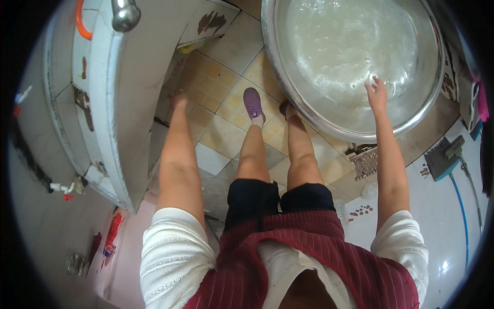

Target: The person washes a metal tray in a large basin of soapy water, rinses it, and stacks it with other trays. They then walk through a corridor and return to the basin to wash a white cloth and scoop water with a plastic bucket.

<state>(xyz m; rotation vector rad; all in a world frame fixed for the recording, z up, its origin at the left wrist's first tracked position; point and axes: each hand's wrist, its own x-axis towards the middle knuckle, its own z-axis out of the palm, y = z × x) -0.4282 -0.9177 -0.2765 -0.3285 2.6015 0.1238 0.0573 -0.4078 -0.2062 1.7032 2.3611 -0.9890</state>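
Note:
A large round metal basin [274,58] stands at the upper right, holding cloudy, rippling water [347,46] with small bubbles. Over the near part of that water is my right hand [376,93]. Its fingers are apart and slightly bent, and nothing is in them. Whether the fingertips touch the water is unclear. My left hand [179,99] hangs beside the tiled side of a white counter [142,61], above the floor tiles. Blur and shadow hide how its fingers are set, and I see no object in it.
A metal faucet [126,17] and an orange hose [82,23] are at the upper left. My purple shoe [252,102] rests on the tiled floor [216,135]. A broom [440,162] lies at the right, with a metal grate [366,164] below the basin's near rim.

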